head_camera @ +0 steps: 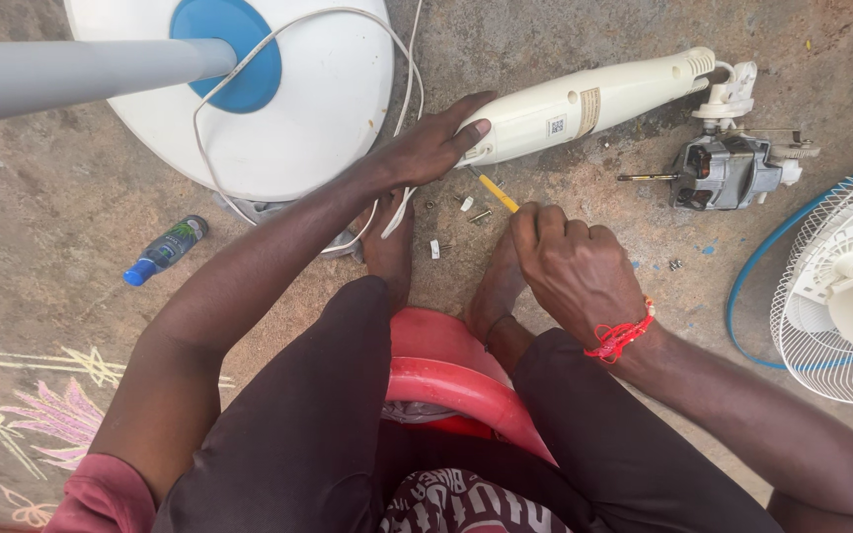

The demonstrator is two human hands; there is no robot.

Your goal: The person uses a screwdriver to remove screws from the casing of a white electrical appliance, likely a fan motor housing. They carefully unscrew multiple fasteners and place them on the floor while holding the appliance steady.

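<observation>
Left hand flat, open on smooth cream plastic housing | right hand fisted around yellow-handled screwdriver

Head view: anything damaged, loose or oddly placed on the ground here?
Yes. A fan motor lies bare beside its cream housing, which the left hand steadies. Small screws are scattered nearby. The right hand grips a yellow screwdriver.

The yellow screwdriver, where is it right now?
In the head view the yellow screwdriver is in the grip of the right hand, its yellow end pointing toward the left hand on the white fan housing.
</observation>
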